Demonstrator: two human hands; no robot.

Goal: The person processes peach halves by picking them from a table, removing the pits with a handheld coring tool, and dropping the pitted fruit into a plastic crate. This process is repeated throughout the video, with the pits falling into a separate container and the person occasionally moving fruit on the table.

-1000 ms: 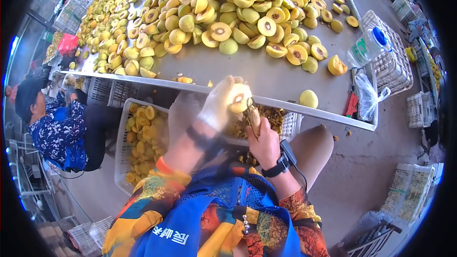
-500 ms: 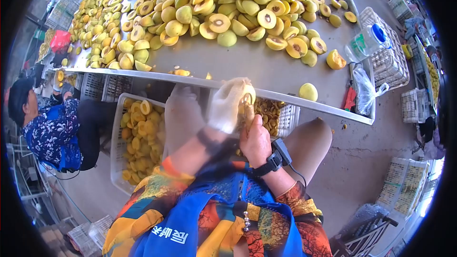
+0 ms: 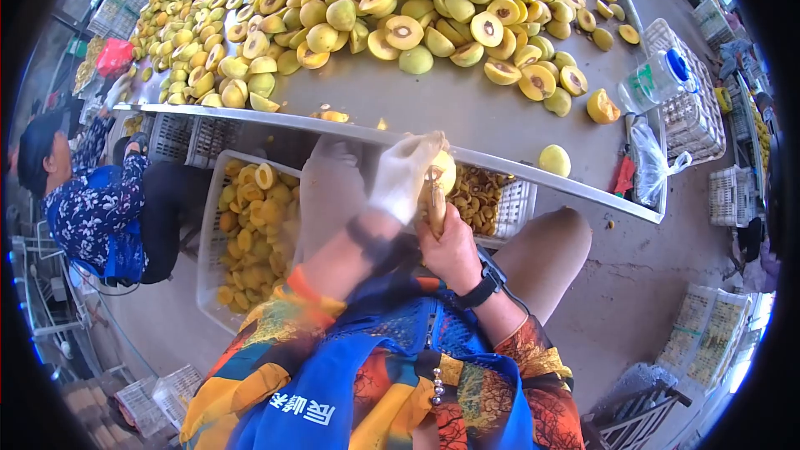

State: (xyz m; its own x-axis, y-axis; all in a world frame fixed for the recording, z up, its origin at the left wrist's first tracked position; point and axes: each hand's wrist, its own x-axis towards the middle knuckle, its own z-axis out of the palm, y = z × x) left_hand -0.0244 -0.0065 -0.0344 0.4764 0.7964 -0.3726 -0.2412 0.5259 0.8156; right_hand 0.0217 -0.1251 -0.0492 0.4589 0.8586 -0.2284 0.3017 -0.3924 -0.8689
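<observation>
My left hand (image 3: 402,177), in a white glove, is closed around a yellow peach half (image 3: 447,172) just below the table's front edge. In my right hand (image 3: 454,252), which is bare, is a pitting tool with a wooden handle (image 3: 437,210). Its metal end rests against the peach half; the exact contact is partly hidden by the glove and fruit. Beneath my hands stands a crate of dark pits and scraps (image 3: 477,204). A crate of pitted yellow peach halves (image 3: 254,225) sits to the left of my legs.
On the metal table (image 3: 333,100) lies a large heap of peach halves (image 3: 433,8). A single peach half (image 3: 554,161) lies near its front edge. To the right are a clear plastic jug (image 3: 658,83), a plastic bag (image 3: 648,162) and crates. Another person (image 3: 100,200) sits at left.
The view has shifted slightly, so the table and fruit appear lower and further right. My hands keep their grip on the peach half and pitting tool; the co-worker's arms have moved.
</observation>
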